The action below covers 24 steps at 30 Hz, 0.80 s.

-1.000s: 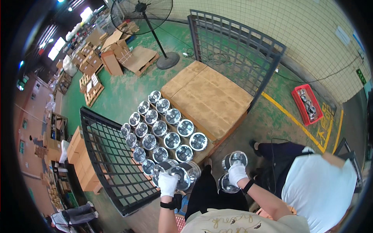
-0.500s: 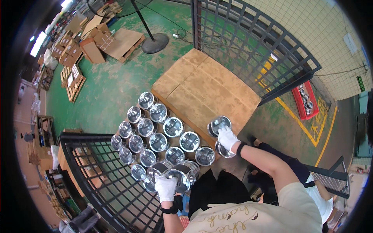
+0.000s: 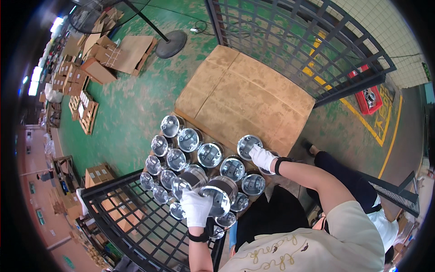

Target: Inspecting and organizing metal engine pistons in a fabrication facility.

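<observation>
Shiny metal engine pistons stand in close rows, hollow ends up, beside a brown cardboard sheet. My left hand, in a white glove, is closed on two tilted pistons, the nearer one and another, held above the rows. Their dark ringed sides show. My right hand, also gloved, has its fingers closed on the rim of a piston at the sheet's near edge. Another piston is partly hidden under that hand. An ungripped piston stands between my hands.
Black mesh panels stand at the left and far right. Close on my right is another person in dark trousers. Beyond are a fan base, cardboard boxes and a red crate holding metal parts.
My left hand has carried its two pistons up and away over the rows, uncovering pistons beneath. My right hand's piston has shifted slightly left to the end of a row. The view has turned.
</observation>
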Each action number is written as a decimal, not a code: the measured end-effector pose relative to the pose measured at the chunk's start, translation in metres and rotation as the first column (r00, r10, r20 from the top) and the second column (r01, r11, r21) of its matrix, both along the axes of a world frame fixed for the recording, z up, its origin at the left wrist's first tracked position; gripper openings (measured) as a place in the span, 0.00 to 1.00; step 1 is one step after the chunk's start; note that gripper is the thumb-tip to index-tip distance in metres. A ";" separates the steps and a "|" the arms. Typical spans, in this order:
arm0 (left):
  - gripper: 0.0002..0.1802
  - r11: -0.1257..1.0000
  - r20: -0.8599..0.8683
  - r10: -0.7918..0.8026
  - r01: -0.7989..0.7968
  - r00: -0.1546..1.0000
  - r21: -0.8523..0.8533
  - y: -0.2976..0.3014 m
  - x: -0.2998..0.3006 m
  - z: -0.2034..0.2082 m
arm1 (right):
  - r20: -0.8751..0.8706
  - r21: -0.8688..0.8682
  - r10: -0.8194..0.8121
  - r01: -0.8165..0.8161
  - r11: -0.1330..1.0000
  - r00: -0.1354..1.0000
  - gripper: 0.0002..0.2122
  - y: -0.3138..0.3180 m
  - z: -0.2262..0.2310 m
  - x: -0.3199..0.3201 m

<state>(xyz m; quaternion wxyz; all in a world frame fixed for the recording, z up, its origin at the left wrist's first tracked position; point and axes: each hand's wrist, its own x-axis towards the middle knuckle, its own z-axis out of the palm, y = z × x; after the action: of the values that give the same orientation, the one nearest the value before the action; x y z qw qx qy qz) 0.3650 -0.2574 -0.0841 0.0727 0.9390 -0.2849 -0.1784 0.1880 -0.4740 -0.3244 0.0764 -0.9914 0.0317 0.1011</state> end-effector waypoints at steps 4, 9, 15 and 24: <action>0.11 0.981 0.059 -0.176 0.180 0.983 -0.067 -0.052 0.025 -0.001 | -0.088 -0.010 -0.073 0.072 0.997 0.993 0.13 0.002 0.013 -0.002; 0.10 0.949 0.247 -0.309 0.314 0.919 0.019 -0.104 0.057 -0.031 | -0.058 0.013 -0.118 0.119 0.993 0.991 0.16 0.002 0.083 -0.004; 0.14 0.914 0.118 -0.393 0.373 0.912 0.161 -0.184 0.085 -0.069 | 0.045 0.289 -0.595 0.560 0.777 0.802 0.13 0.030 0.119 -0.065; 0.15 0.771 0.088 -0.530 0.437 0.843 0.463 -0.245 0.092 -0.139 | -0.146 0.204 -0.753 0.764 0.612 0.642 0.12 0.076 0.149 -0.154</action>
<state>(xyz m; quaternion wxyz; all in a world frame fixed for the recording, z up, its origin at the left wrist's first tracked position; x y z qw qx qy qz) 0.4566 -0.5027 -0.2228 -0.2135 0.8392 -0.4781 -0.1470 0.0337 -0.3981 -0.1754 0.2337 -0.8646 0.4365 0.0853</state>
